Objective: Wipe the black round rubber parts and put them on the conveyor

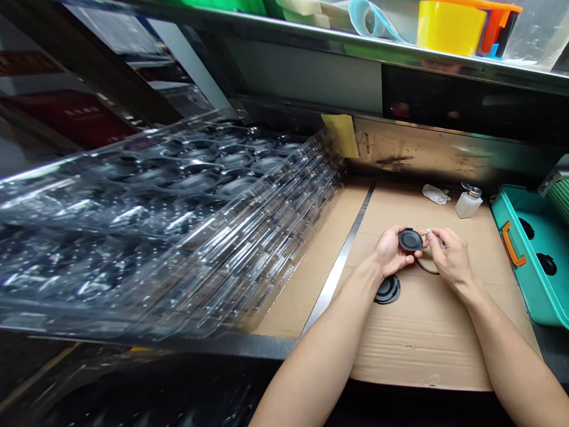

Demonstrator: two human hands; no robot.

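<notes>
Black disc (409, 239) in left grip (391, 251), white scrap (428, 232) in right grip (452, 256), over cardboard-covered worktop (422, 350)

Left: pinching black disc between thumb and fingers, raised above the cardboard. Right: pinching white scrap between thumb and fingertips, just beside the disc's right edge; too small to identify. Partly hidden under right grip: brown loop (428, 267).

Lying overlapped on the worktop, just below left grip: spare black discs (386, 289). From there to the front edge, a broad bare stretch between forearms (502, 332).

Leftward: bounded by metal strip (336, 270), then a cardboard margin up to the blurred edges of stacked clear trays (231, 249). Rightward: narrower band between right forearm and wall of teal bin (549, 296), with orange handle (513, 244) facing inward. Rearward: standing near metal back panel (418, 151), white bottle (468, 204); beside it, crumpled tissue (435, 194). Overhead: crossing the full width, shelf edge (320, 37).
</notes>
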